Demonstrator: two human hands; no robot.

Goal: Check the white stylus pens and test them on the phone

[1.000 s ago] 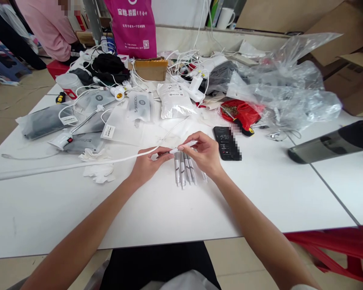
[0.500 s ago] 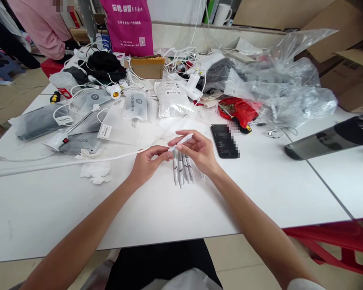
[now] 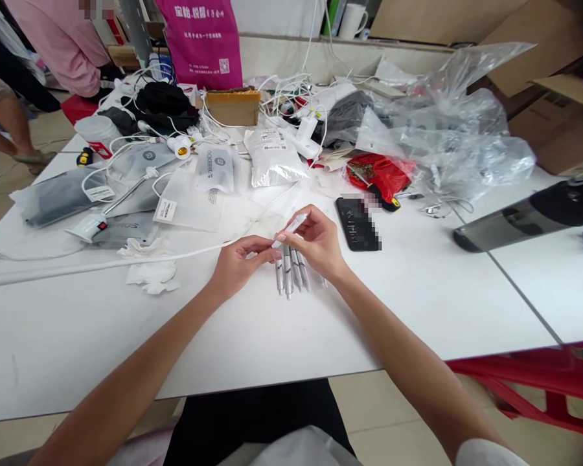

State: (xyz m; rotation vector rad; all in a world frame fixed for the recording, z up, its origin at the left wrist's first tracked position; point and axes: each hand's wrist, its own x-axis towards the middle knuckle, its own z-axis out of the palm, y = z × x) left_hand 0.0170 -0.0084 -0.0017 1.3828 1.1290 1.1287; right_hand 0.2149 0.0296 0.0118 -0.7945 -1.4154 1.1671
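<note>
Above the table, both hands hold a slim white pen [image 3: 295, 224] slanting up to the right. My left hand [image 3: 240, 264] pinches its lower end between thumb and fingers. The fingers of my right hand [image 3: 319, 241] close round the upper part, covering some of it. Just beneath my hands, several white pens [image 3: 288, 275] with clear ends lie side by side, partly hidden by my right hand. A white cable [image 3: 194, 251] runs across the table and passes behind my left hand.
A black phone [image 3: 358, 223] lies right of my hands, and a dark bottle [image 3: 505, 223] lies farther right. Crumpled tissue [image 3: 153, 275] is at left. Packets, cables, a cardboard box [image 3: 232, 108] and clear plastic bags [image 3: 447, 139] crowd the back. A person in pink [image 3: 63, 39] is at far left.
My right-hand fingers have closed in more on the pen, hiding more of it. The view has shifted slightly. Another person's legs now show at the far left.
</note>
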